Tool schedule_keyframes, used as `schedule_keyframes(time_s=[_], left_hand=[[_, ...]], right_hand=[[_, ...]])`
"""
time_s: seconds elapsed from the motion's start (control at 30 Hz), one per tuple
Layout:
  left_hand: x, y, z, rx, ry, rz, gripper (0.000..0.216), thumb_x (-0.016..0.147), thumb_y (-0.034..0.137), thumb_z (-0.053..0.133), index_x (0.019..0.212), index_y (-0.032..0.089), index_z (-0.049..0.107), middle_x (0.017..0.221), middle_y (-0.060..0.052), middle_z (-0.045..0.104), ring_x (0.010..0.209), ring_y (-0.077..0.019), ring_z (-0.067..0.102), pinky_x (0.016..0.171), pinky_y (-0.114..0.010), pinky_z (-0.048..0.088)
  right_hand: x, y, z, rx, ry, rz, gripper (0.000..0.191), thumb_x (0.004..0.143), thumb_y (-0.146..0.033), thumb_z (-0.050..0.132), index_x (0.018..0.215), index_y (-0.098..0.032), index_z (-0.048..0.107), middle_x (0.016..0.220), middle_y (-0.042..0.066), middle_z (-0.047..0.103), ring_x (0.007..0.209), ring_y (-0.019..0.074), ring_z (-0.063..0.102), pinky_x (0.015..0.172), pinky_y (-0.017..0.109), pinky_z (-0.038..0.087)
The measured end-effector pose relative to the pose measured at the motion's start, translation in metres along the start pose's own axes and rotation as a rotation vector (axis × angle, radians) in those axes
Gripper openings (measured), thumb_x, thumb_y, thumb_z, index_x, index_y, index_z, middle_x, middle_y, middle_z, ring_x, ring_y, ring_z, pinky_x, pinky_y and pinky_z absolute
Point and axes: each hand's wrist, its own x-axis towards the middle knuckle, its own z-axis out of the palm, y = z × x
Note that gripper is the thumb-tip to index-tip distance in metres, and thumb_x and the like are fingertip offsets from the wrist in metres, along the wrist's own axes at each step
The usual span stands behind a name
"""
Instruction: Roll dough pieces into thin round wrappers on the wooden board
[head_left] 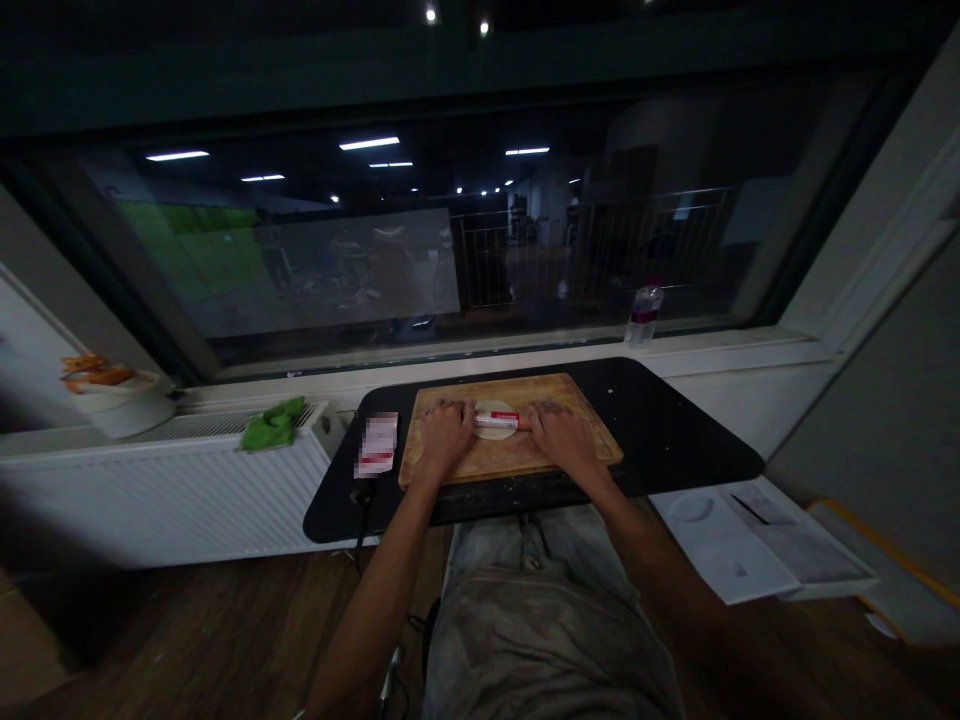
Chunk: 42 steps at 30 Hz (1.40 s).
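A wooden cutting board [577, 415] lies on a small black table [660, 420]. On the board a flat round of pale dough [491, 432] sits under a red-and-white roller [497, 420] that lies crosswise. My left hand [444, 435] presses palm-down on the roller's left end, fingers laid flat. Over the roller's right end my right hand [559, 437] rests the same way. Most of the dough is hidden by the roller and my hands.
A red-and-white packet [377, 444] lies on the table's left part. A green cloth [274, 424] sits on the white radiator, a bowl [124, 400] on the sill at left, a water bottle [643, 314] on the window sill. White trays [757, 545] stand at the right.
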Motion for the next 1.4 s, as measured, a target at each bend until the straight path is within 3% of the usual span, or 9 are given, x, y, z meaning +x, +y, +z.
schedule_keyframes(time_s=[0.43,0.77,1.4], left_hand=[[-0.001,0.001,0.001,-0.034,0.041,0.039,0.057,0.116,0.044,0.033,0.112,0.016,0.083,0.12,-0.016,0.081,0.123,-0.0288,0.069,0.103,-0.038,0.052],[0.002,-0.001,0.005,-0.097,0.035,0.064,0.054,0.116,0.043,0.035,0.112,0.018,0.082,0.118,-0.014,0.081,0.13,-0.0275,0.066,0.109,-0.038,0.05],[-0.004,0.001,0.002,-0.055,0.057,0.053,0.055,0.115,0.041,0.036,0.106,0.015,0.084,0.113,-0.016,0.082,0.114,-0.0292,0.072,0.098,-0.038,0.052]], right_hand=[[-0.037,-0.005,0.01,0.069,0.084,0.04,0.058,0.118,-0.045,0.03,0.152,-0.015,0.066,0.149,0.016,0.071,0.138,0.0289,0.066,0.115,0.04,0.052],[-0.044,-0.005,0.008,0.059,0.088,0.015,0.057,0.118,-0.039,0.03,0.156,-0.012,0.062,0.153,0.018,0.069,0.142,0.0285,0.064,0.12,0.04,0.048],[-0.055,0.0,0.021,0.071,0.249,-0.084,0.057,0.117,-0.034,0.028,0.154,-0.007,0.063,0.149,0.022,0.07,0.141,0.0311,0.064,0.12,0.046,0.049]])
